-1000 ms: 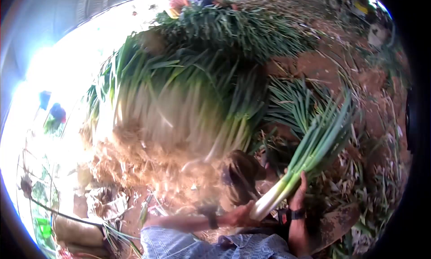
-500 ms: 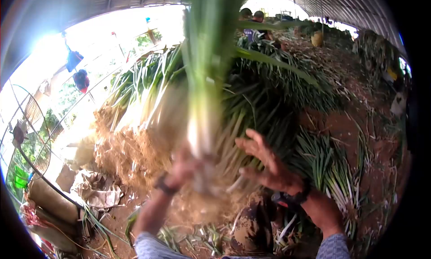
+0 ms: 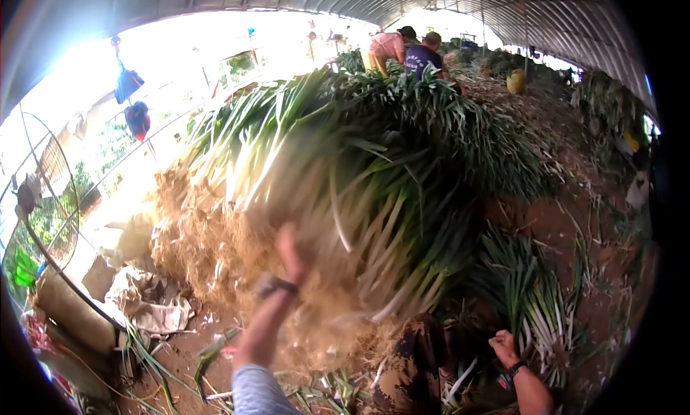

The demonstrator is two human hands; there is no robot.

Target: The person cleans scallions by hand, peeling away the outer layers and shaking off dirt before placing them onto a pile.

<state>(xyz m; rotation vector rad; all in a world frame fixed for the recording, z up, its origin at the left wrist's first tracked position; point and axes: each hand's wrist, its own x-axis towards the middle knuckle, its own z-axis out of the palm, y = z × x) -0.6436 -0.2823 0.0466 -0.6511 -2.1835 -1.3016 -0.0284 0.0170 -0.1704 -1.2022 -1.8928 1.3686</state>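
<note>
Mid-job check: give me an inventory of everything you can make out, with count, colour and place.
Heaped green onions: many, green leaves, white shafts, brown roots; centre
Smaller green onion pile: one, green and white; ground, right
Co-worker in pink: one; behind heap
Co-worker in dark blue: one; behind heap
Rounded object: one, yellow; upper right
Hanging bag: one, blue; upper left
Caged fan: one, dark; left edge
Crumpled sack: one, off-white; ground, left
Arched roof: one, grey; top
Smaller background items: too unclear to count
Camouflage trousers: one pair, brown; bottom centre
Wristbands: two, dark; one per wrist
Left hand: one, blurred; before heap
Right hand: one, fingers curled; lower right
</note>
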